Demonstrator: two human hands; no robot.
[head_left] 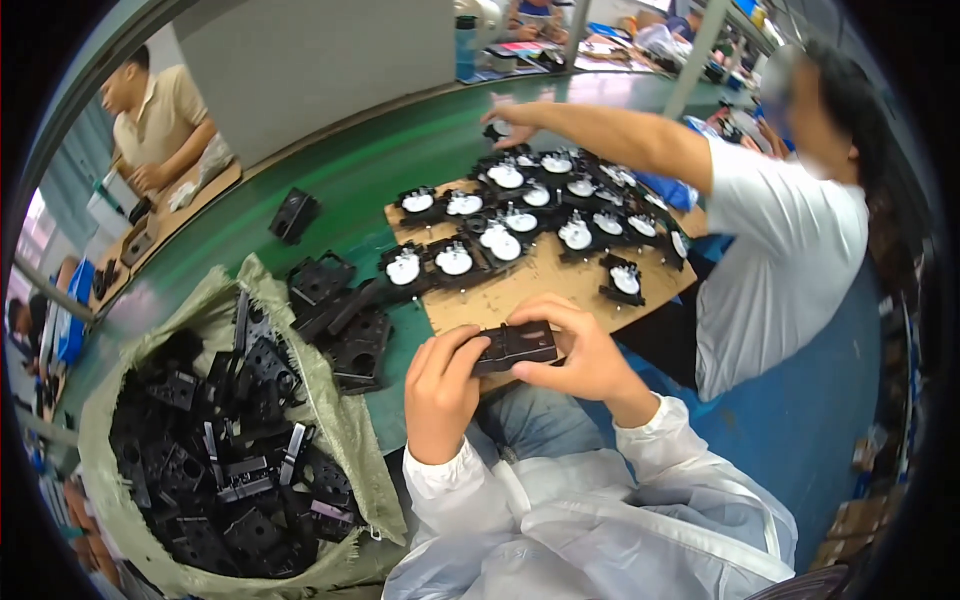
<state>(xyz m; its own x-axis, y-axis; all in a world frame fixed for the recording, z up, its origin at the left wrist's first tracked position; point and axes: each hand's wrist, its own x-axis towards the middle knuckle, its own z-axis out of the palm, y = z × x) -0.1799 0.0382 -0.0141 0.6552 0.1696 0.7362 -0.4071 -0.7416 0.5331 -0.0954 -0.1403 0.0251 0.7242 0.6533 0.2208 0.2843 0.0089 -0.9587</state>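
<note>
A black plastic housing (518, 346) is held between my two hands, just above my lap and at the near edge of the board. My left hand (440, 385) has its fingers curled over the housing's left end. On the other end, my right hand (585, 355) grips with the index finger along the top and the thumb below. Past my hands, several black assemblies with white discs (455, 259) stand in rows on a tan board (470, 308). One such assembly (625, 279) sits apart, nearer to me.
An open green woven sack (100, 440) full of black plastic parts (250, 400) stands at my left. More black housings (355, 345) lie beside it on the green table (245, 215). From the right, a co-worker's arm (620, 135) reaches across with an assembly. Another person (165, 120) sits at the far left.
</note>
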